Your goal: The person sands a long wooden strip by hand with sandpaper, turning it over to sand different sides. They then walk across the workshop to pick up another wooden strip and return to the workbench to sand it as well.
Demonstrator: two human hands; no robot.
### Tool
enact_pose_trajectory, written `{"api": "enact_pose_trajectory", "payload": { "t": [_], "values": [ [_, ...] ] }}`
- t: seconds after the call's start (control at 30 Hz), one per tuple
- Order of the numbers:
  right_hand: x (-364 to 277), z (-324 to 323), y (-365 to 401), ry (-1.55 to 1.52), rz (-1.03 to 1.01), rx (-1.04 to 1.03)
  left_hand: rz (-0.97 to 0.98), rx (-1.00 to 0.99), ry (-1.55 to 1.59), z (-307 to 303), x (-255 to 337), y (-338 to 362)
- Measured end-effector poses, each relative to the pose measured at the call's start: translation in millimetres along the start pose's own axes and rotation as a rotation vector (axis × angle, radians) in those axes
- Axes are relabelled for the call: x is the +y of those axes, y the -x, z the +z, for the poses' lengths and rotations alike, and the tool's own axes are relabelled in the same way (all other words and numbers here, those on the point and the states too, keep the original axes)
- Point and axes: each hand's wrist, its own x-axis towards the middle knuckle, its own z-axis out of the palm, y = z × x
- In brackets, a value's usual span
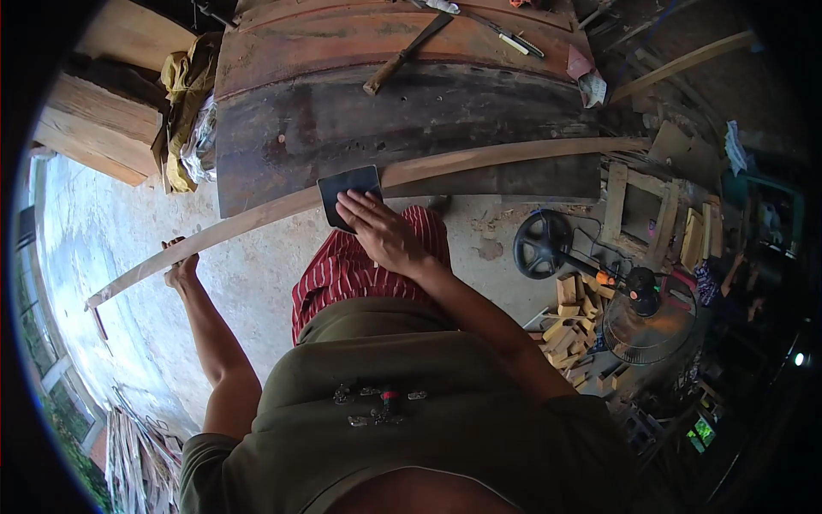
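Note:
A long, narrow wooden strip [514, 152] lies across the bench edge and reaches out to the left past it. Near its free left end, my left hand [181, 264] is wrapped around the strip from below, with the fingers partly hidden. My right hand [385, 233] presses a dark square sheet of sandpaper [351, 182] onto the strip, close to the bench's front edge. The fingers lie over the sheet's lower right part; the thumb is not clearly seen. The sandpaper covers a short stretch of the wood.
On the dark wooden bench [342, 116] lie a wooden-handled blade [402, 62] and a pen-like tool [521, 43]. A standing fan [648, 317] with a round black base [544, 244] is at right, beside piled wood offcuts [569, 330]. Thick boards [98, 128] stand left.

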Motion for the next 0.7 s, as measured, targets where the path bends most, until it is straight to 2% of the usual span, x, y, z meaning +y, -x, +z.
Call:
{"api": "enact_pose_trajectory", "payload": {
  "t": [0.07,0.1,0.13,0.2,0.27,0.3,0.33,0.4,0.47,0.5,0.57,0.6,0.67,0.7],
  "values": [
    [23.8,-14.4,6.2,0.065,0.028,0.062,0.013,-0.049,0.043,-1.9,0.6,13.5],
    [40.5,-27.3,12.4,0.125,0.065,0.127,-0.059,-0.247,0.077,-1.7,0.0,21.9],
    [57.6,-63.0,12.7,0.209,0.177,0.18,-0.133,-0.447,0.105,2.0,-3.5,33.6],
    [108.2,-119.1,26.5,0.229,0.474,0.394,0.014,-0.5,0.207,25.4,-30.3,83.1],
    [165.8,-158.7,54.8,0.251,0.736,0.563,0.011,-0.72,0.415,25.0,-31.9,77.2],
    [175.0,-166.3,65.1,0.32,0.773,0.582,-0.197,-0.903,0.515,33.5,-34.9,77.8],
    [181.2,-164.2,69.0,0.388,0.8,0.602,-0.206,-0.828,0.62,51.4,-47.6,98.5],
    [174.5,-141.1,55.9,0.42,0.761,0.611,-0.345,-1.026,0.563,63.0,-52.3,98.8],
    [141.4,-107.8,36.6,0.368,0.563,0.665,-0.191,-0.945,0.461,62.6,-46.1,71.6],
    [102.5,-89.6,15.3,0.398,0.59,0.565,-0.164,-0.901,0.4,61.0,-43.1,57.7],
    [44.5,-51.5,-19.7,0.364,0.335,0.414,-0.156,-0.746,0.304,66.3,-43.9,62.1],
    [18.2,-34.0,-36.2,0.311,0.231,0.349,-0.162,-0.745,0.303,63.0,-44.8,59.6],
    [-25.3,-5.0,-65.1,0.151,0.054,0.186,-0.05,-0.442,0.086,53.2,-46.6,48.3],
    [-42.1,8.2,-74.7,0.066,-0.005,0.11,0.01,-0.205,0.023,51.7,-47.5,41.8]
  ]
}}
